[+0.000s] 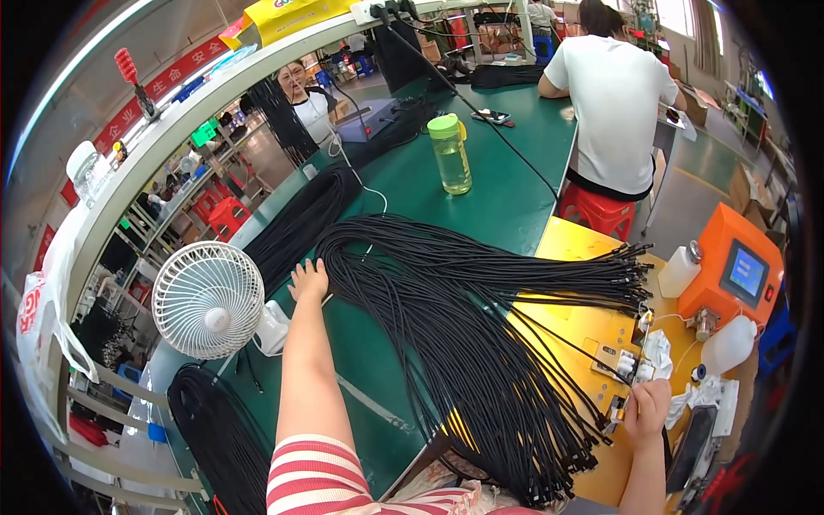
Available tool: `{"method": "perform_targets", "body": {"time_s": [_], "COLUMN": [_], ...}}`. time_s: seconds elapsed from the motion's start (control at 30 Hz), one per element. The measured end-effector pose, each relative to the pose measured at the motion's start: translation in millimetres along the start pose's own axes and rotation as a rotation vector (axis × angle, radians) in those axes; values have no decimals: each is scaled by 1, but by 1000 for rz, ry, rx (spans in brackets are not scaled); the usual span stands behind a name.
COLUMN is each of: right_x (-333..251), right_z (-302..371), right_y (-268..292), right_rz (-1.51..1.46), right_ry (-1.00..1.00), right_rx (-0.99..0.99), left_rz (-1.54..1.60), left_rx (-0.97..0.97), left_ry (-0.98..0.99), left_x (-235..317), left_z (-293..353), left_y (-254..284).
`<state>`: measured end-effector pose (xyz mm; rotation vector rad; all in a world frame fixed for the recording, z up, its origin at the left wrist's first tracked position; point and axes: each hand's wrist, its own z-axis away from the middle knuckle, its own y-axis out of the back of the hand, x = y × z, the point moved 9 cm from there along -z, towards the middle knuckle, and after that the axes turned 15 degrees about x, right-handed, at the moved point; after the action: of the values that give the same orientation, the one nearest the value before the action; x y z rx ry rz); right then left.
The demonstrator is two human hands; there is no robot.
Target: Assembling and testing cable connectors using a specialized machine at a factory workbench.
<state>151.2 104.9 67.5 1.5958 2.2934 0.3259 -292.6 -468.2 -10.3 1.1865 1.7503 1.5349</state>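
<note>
A large bundle of thin black cables (481, 343) lies bent over the table, its connector ends fanning out toward me and to the right. Beside the bend of that bundle, my left hand (309, 279) rests with fingers stretched out and apart. One cable runs from the bundle to a small metal fixture (613, 360) on a yellow board (562, 330). Just by the fixture, the fingers of my right hand (650, 408) are pinched together at a small part; what lies between them is too small to make out.
A white fan (210, 300) stands left of my left arm. More black cables (215, 438) lie at the lower left. An orange machine with a screen (730, 266) and white bottles (730, 343) stand at right. A green-lidded bottle (449, 154) is farther back; a person in white (609, 103) sits beyond.
</note>
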Motion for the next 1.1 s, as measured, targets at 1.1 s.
{"method": "perform_targets", "body": {"time_s": [1.1], "right_x": [5], "right_z": [2], "right_y": [-2], "right_rz": [-59], "right_ry": [-70], "right_rx": [-98], "left_rz": [50], "left_rx": [-11], "left_ry": [78], "left_x": [-6], "left_z": [0], "left_y": [-25]}}
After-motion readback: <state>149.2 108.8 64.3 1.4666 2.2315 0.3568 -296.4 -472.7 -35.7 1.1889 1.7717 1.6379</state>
